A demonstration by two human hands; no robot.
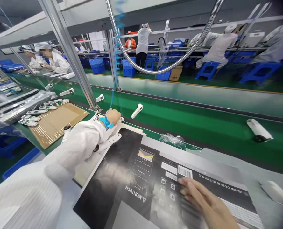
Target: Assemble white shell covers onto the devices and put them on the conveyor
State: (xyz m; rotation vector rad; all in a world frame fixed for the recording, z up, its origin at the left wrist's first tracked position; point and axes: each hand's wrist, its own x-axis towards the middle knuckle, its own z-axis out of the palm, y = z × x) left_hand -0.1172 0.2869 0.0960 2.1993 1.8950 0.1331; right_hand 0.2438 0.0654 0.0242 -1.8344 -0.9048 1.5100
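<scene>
My left hand (114,117), with a blue strap at the wrist, reaches to the far left edge of the black cardboard. Its fingers curl down among white plastic housings (111,141); what they grip is hidden. My right hand (203,198) hovers over or rests lightly on a flat black and grey printed cardboard sheet (117,171) marked MONTECH. Its fingers are loosely extended near a barcode label (185,172), with nothing visible in them. Some blur covers this hand.
Beyond the sheet runs a green conveyor belt (179,117) carrying white handheld devices (137,111). Brown cardboard (60,122) with opened devices lies left. A metal post (69,54) rises beside it. Crumpled clear plastic (172,140) lies by the belt. Several co-workers sit or stand farther back.
</scene>
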